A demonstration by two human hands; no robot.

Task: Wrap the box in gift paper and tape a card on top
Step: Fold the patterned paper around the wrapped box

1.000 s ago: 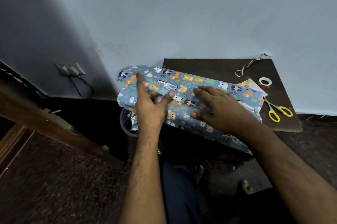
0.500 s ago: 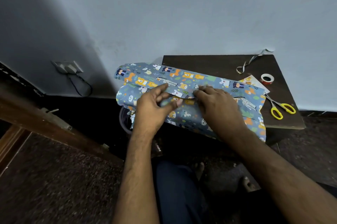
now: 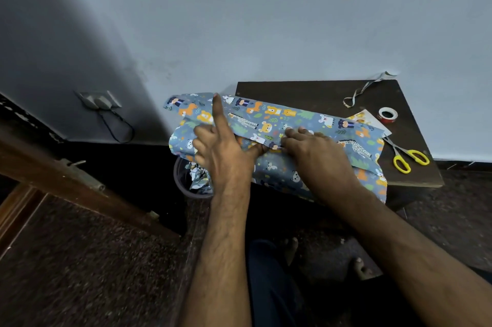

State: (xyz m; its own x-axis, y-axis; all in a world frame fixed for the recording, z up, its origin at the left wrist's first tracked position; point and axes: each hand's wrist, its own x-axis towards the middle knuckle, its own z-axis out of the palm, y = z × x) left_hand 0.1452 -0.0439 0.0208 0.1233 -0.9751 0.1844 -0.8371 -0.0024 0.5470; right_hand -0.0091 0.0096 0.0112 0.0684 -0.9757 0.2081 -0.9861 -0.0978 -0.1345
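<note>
Blue gift paper (image 3: 269,119) printed with cartoon animals is folded over the box, which is hidden inside, at the left front of a dark small table (image 3: 306,92). My left hand (image 3: 226,151) holds the left part of the paper with three curled fingers; its thumb is tucked at the flap's edge and its index finger points straight out. My right hand (image 3: 316,156) pinches the overlapping flap at the seam, right beside the left thumb. A card (image 3: 364,119) peeks out from under the paper's right end. A red and white tape roll (image 3: 388,115) lies behind it.
Yellow-handled scissors (image 3: 407,157) lie near the table's right front edge, and a thin ribbon strip (image 3: 364,87) at its back. A round bin (image 3: 183,183) with crumpled paper stands under the table's left side. A wooden door frame (image 3: 53,167) runs along the left. My feet (image 3: 290,247) are below.
My left hand went from lying flat on the paper to pinching it, and its index finger now sticks straight out. My right hand curled onto the flap seam. The paper shifted slightly.
</note>
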